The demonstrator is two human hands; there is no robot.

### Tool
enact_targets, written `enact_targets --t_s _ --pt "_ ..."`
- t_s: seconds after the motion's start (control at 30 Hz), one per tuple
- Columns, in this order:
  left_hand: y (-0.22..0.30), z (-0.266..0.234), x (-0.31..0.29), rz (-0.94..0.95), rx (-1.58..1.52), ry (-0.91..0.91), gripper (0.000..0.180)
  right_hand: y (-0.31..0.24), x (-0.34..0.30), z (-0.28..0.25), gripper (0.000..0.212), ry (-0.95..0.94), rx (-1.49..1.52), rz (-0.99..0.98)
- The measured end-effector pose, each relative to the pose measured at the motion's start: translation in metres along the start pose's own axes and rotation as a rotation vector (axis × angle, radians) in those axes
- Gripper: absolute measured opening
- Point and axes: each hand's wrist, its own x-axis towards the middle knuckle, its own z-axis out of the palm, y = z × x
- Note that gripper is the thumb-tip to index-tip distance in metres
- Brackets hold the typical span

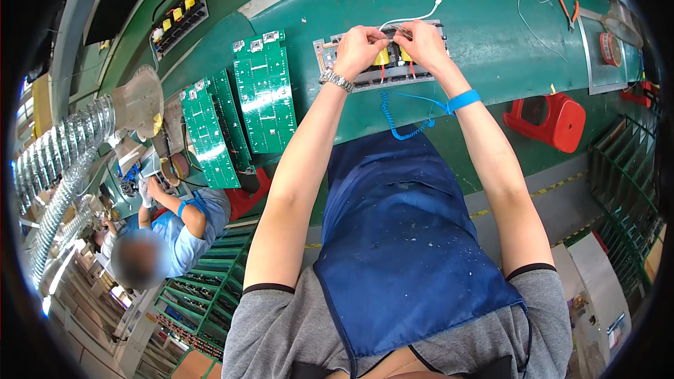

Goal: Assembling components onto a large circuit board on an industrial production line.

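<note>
- Head view: the electronic assembly (395,70), with a grey frame and 2 yellow parts (381,57), lies on the green bench (491,42) beneath both hands.
- The left hand (359,49), above a metal watch (338,79), has thumb and fingers drawn narrow at 1 yellow part; I cannot tell what it grips.
- The right hand (425,45) is likewise narrow, beside the other yellow part; its grip is hidden too. A blue band (463,101) circles that wrist.
- A white lead (420,14) extends beyond the assembly's far edge.
- Left of it stand 3 green circuit boards (262,98).
- Orange-handled pliers (569,8) lie far right.
- A co-worker (184,238) works at left.
</note>
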Motion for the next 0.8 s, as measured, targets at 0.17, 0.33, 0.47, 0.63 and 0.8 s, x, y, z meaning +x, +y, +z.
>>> enact_targets --t_s 0.17,0.33,0.47,0.63,0.8 --pt "-0.006 0.010 0.000 0.079 -0.069 0.065 0.025 0.009 -0.008 -0.001 0.026 0.029 0.144 0.005" --pt "0.004 0.001 -0.027 -0.066 -0.669 0.096 0.029 -0.001 -0.042 -0.026 0.027 0.243 0.248 0.013" --pt "0.008 0.001 -0.070 -0.302 -1.515 -0.102 0.038 -0.042 -0.096 -0.043 0.023 0.102 0.472 0.165" --pt "0.019 0.044 -0.113 -0.232 -1.594 -0.128 0.047 -0.067 -0.129 -0.022 0.023 0.020 0.450 -0.002" --pt "0.014 0.075 -0.130 -0.189 -1.629 -0.131 0.051 -0.055 -0.141 -0.014 0.025 0.037 0.317 -0.078"
